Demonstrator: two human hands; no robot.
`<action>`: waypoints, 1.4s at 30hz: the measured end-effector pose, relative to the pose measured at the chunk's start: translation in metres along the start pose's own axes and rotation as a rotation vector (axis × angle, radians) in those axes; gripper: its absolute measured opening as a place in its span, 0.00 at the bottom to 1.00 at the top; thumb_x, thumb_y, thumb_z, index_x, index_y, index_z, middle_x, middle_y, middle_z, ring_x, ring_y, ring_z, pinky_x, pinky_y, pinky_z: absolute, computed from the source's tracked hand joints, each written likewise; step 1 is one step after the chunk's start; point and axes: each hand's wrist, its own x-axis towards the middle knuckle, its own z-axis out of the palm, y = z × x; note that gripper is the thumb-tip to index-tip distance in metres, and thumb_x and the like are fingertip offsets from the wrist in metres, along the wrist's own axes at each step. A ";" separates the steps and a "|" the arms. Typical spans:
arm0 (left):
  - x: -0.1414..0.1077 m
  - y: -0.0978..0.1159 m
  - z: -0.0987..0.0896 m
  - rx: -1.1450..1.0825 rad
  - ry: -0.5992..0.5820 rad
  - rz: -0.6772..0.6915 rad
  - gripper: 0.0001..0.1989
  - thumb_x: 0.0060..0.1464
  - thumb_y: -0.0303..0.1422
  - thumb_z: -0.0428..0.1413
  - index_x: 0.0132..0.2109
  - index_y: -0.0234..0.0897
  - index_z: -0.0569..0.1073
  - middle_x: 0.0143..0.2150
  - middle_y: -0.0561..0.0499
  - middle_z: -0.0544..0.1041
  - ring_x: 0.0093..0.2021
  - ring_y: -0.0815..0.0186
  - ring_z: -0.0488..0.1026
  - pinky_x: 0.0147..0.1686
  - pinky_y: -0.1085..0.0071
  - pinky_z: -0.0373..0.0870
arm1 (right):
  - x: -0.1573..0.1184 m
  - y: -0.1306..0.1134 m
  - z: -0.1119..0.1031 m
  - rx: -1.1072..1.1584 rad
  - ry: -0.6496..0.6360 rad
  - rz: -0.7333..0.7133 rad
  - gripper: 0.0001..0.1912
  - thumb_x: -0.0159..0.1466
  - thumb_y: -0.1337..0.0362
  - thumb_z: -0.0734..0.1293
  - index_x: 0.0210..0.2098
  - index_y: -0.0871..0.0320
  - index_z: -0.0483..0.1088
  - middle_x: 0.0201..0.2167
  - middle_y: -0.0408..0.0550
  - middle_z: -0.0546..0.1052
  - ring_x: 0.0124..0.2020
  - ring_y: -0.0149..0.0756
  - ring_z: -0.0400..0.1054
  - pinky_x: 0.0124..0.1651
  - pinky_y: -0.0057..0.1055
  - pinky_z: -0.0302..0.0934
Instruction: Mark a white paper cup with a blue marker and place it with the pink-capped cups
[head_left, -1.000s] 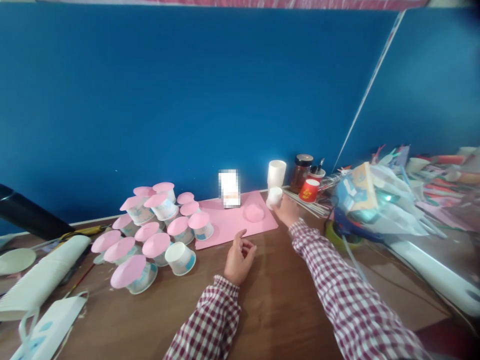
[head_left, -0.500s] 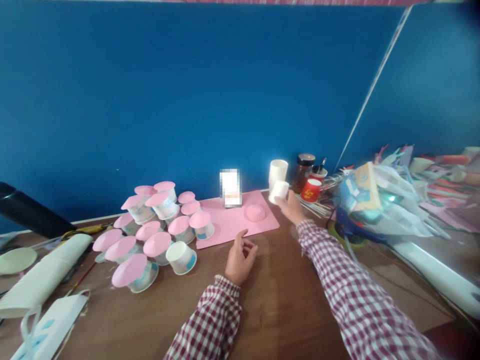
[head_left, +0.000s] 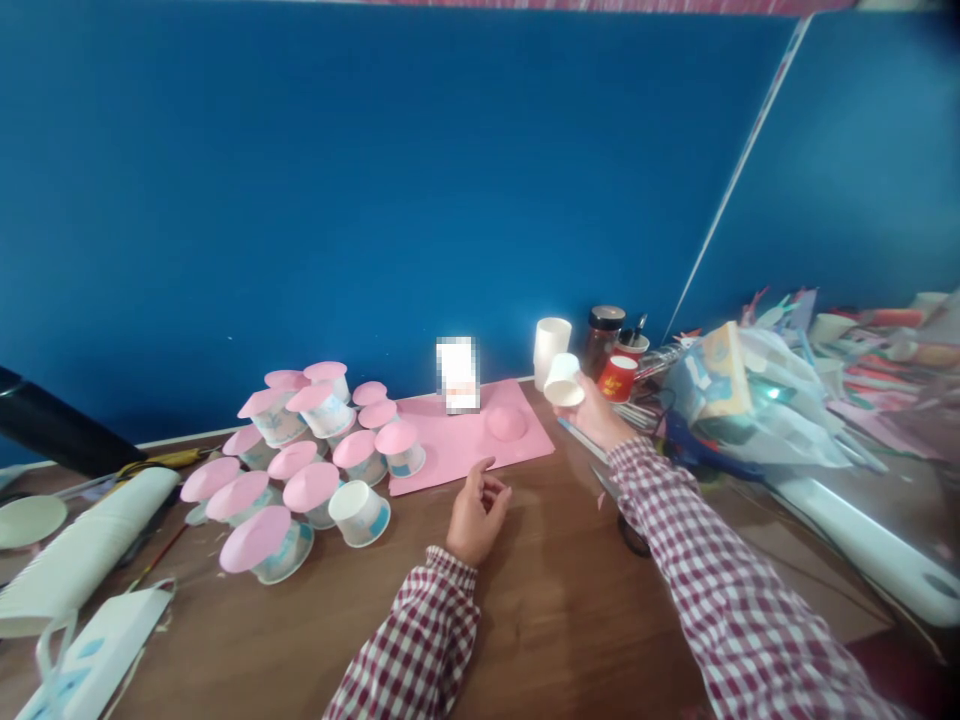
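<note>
My right hand point(head_left: 596, 412) grips a small white paper cup point(head_left: 562, 372), its mouth tilted toward me. Just behind it stands a taller white cup or stack of cups point(head_left: 551, 345). My left hand point(head_left: 480, 512) rests near the front edge of the pink paper sheets point(head_left: 442, 450), fingers loosely curled and apart, holding nothing. A round pink paper piece point(head_left: 505, 423) lies on those sheets. Left of them are several paper cups topped with pink discs point(head_left: 311, 487). One white and blue cup point(head_left: 359, 515) among them has no disc and sits upside down.
Scissors point(head_left: 634, 535) lie partly under my right forearm. A dark-lidded jar point(head_left: 604, 335) and a red cup point(head_left: 619, 379) stand at the back right, near a plastic bag point(head_left: 787, 410). At left are a long stack of white cups point(head_left: 90, 550) and a power strip point(head_left: 105, 645).
The cup in my right hand has turned so its mouth faces me and moved slightly away from the taller white cup. Scissors now show beside my right forearm. My left hand stays put.
</note>
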 end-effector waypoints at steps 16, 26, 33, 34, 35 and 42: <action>0.001 0.012 -0.009 -0.215 0.223 0.009 0.33 0.49 0.38 0.57 0.59 0.34 0.57 0.55 0.39 0.65 0.55 0.55 0.64 0.53 0.60 0.63 | -0.061 -0.040 0.051 -0.333 -0.488 -0.371 0.24 0.63 0.50 0.58 0.53 0.58 0.62 0.49 0.53 0.70 0.44 0.39 0.67 0.44 0.34 0.62; 0.007 0.006 -0.008 -0.640 0.275 -0.165 0.25 0.52 0.42 0.54 0.55 0.39 0.62 0.55 0.43 0.67 0.52 0.57 0.67 0.47 0.62 0.69 | -0.076 -0.027 0.065 -0.430 -0.398 -0.733 0.18 0.56 0.68 0.68 0.46 0.56 0.65 0.53 0.51 0.65 0.54 0.40 0.61 0.54 0.39 0.58; 0.007 0.000 -0.006 -0.719 0.296 -0.145 0.26 0.52 0.46 0.52 0.55 0.38 0.62 0.54 0.42 0.67 0.50 0.59 0.68 0.44 0.64 0.70 | -0.071 -0.021 0.073 -0.264 -0.414 -0.561 0.33 0.52 0.63 0.72 0.54 0.57 0.57 0.48 0.53 0.69 0.45 0.40 0.66 0.46 0.37 0.63; 0.007 -0.001 -0.006 -0.737 0.284 -0.151 0.27 0.52 0.47 0.52 0.56 0.38 0.62 0.54 0.42 0.67 0.50 0.59 0.69 0.44 0.63 0.71 | -0.071 -0.021 0.074 -0.249 -0.433 -0.560 0.30 0.53 0.63 0.71 0.52 0.57 0.59 0.47 0.52 0.70 0.46 0.40 0.66 0.46 0.38 0.63; 0.008 -0.002 -0.006 -0.755 0.271 -0.163 0.28 0.52 0.48 0.51 0.56 0.37 0.62 0.54 0.41 0.68 0.50 0.59 0.69 0.44 0.63 0.70 | -0.070 -0.021 0.076 -0.231 -0.453 -0.560 0.28 0.53 0.64 0.71 0.51 0.57 0.60 0.46 0.51 0.70 0.46 0.39 0.66 0.46 0.38 0.62; 0.009 0.003 -0.005 -0.810 0.154 -0.180 0.32 0.52 0.55 0.44 0.57 0.39 0.63 0.55 0.42 0.68 0.51 0.57 0.68 0.46 0.62 0.70 | -0.068 -0.023 0.080 -0.092 -0.510 -0.500 0.30 0.54 0.63 0.69 0.54 0.57 0.57 0.50 0.52 0.67 0.49 0.38 0.64 0.49 0.36 0.61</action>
